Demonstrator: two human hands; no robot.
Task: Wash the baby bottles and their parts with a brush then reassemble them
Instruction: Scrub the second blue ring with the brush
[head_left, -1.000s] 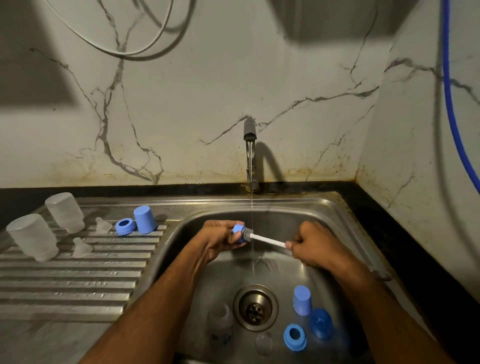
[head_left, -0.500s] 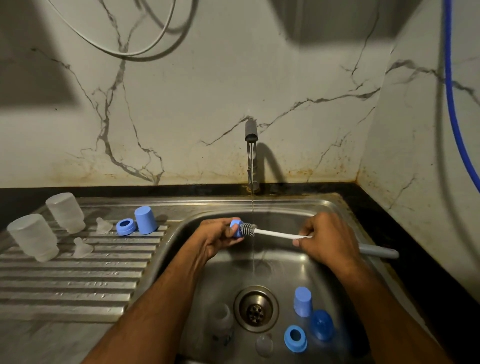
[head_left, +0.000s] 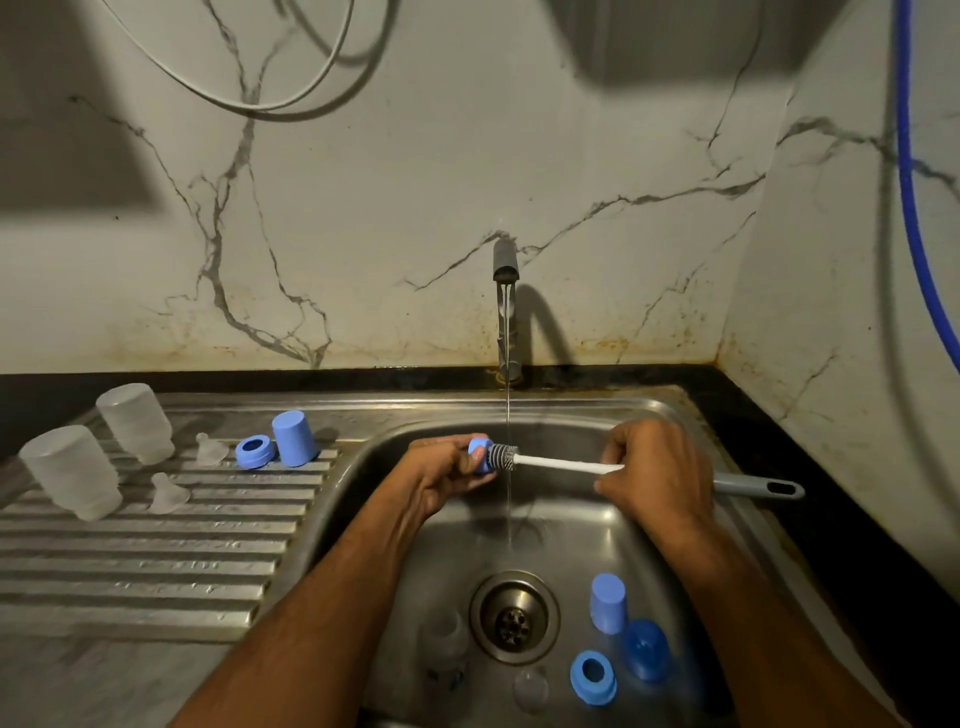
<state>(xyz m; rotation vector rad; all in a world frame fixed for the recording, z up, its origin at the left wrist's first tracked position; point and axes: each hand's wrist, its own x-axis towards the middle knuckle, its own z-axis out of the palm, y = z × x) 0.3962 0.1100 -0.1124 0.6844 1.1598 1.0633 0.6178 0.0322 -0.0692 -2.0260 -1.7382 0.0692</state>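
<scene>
Bottle parts sit washed at frame left: two bottles (head_left: 98, 452), nipples, ring, cap. Left hand (head_left: 447, 475) fingers grasp a blue ring (head_left: 480, 456); right hand (head_left: 657, 475) fingers grasp the brush (head_left: 566, 464). More parts (head_left: 608, 636) wait in the sink (head_left: 649, 410), lower right.

We see a blue ring (head_left: 480, 456) at the grey bristles of a brush (head_left: 563, 463) with a white stem and grey handle. On the ribbed steel drainboard (head_left: 156, 561) stand two frosted white bottles (head_left: 72, 470) (head_left: 136, 422), a blue cap (head_left: 294, 438) and a blue collar (head_left: 254, 451). In the steel sink (head_left: 571, 545) lie more blue parts (head_left: 608, 603) (head_left: 592, 675) (head_left: 645, 648). The wall (head_left: 415, 182) is pale marble with grey veins and rusty stains, the counter (head_left: 831, 493) black, the hose (head_left: 914, 208) blue.
</scene>
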